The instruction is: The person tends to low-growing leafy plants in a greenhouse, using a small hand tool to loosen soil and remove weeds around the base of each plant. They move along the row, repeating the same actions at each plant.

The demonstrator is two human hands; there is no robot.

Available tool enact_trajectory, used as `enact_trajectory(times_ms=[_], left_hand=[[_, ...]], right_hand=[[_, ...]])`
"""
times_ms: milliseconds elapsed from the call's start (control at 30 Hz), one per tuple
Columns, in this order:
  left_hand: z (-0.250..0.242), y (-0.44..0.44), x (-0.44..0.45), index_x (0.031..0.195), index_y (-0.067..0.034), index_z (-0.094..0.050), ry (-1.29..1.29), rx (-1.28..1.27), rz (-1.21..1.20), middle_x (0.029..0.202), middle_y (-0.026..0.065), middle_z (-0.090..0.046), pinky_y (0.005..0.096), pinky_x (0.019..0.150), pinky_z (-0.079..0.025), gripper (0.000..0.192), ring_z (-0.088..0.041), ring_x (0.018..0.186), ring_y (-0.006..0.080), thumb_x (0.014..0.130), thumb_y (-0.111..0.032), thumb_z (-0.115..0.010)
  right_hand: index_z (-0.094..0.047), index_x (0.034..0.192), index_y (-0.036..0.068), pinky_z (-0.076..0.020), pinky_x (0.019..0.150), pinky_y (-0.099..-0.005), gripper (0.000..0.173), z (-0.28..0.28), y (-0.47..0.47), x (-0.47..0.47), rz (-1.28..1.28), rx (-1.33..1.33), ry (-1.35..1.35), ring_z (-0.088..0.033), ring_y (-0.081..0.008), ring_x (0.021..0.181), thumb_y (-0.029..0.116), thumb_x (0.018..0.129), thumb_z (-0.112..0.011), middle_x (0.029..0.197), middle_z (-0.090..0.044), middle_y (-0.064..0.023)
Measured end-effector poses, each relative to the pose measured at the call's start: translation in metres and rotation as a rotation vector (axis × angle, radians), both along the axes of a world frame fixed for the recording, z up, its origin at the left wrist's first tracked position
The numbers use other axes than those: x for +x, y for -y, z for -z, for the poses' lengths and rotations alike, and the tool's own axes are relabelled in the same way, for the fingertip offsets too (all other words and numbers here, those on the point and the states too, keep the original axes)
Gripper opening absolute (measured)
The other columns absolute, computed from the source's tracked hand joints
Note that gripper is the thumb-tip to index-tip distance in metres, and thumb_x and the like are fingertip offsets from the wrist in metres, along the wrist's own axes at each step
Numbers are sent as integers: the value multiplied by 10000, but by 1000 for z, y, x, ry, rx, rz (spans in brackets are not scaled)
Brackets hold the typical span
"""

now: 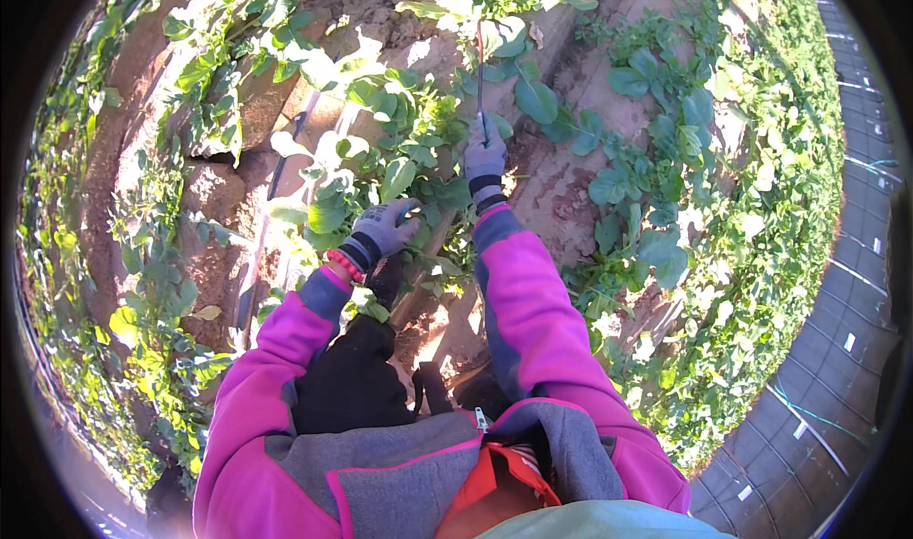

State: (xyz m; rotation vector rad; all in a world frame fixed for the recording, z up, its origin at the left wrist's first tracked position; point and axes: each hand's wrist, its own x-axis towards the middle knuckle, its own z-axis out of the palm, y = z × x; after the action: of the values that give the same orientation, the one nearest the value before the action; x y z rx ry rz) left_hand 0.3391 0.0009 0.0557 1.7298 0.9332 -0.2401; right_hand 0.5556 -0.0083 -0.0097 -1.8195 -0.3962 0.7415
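Note:
My right hand (486, 152), in a grey work glove with dark cuff bands, stretches forward over the leafy plants. It grips a slim rod-like tool (480, 68) whose thin shaft points away from me; its reddish far end reaches pale leaves. My left hand (387, 227), gloved alike, is half curled beside a clump of broad green leaves (399, 175). Its fingertips are partly hidden, so whether it holds a leaf or stem cannot be told. A red beaded bracelet (345, 264) circles the left wrist.
Rows of leafy plants (642, 154) grow in brown soil (549, 204) on both sides. A dark drip line (282, 165) runs along the ground at left. Beyond the greenery at right is a grey gridded surface (820, 332) with pale rods. My black-clad leg (349, 382) is below.

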Motion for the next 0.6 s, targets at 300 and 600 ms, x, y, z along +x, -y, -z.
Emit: enact_trajectory(times_ms=[300, 600], left_hand=[[9, 3, 2, 1198, -127, -593, 38, 16, 31, 1078, 153, -645, 391, 855, -488, 407, -628, 974, 314, 858, -350, -590], [4, 11, 2, 1204, -109, -581, 33, 11, 21, 1061, 145, -646, 394, 847, -485, 436, -624, 967, 312, 855, -371, -597]], right_hand=[[-587, 1157, 68, -340, 381, -265, 274, 40, -2, 21, -6, 16, 316, -436, -72, 429, 254, 973, -507, 607, -507, 12], [-559, 1230, 48, -410, 499, -278, 335, 27, -8, 11, 20, -17, 52, -490, -101, 544, 250, 968, -505, 713, -605, -49]])
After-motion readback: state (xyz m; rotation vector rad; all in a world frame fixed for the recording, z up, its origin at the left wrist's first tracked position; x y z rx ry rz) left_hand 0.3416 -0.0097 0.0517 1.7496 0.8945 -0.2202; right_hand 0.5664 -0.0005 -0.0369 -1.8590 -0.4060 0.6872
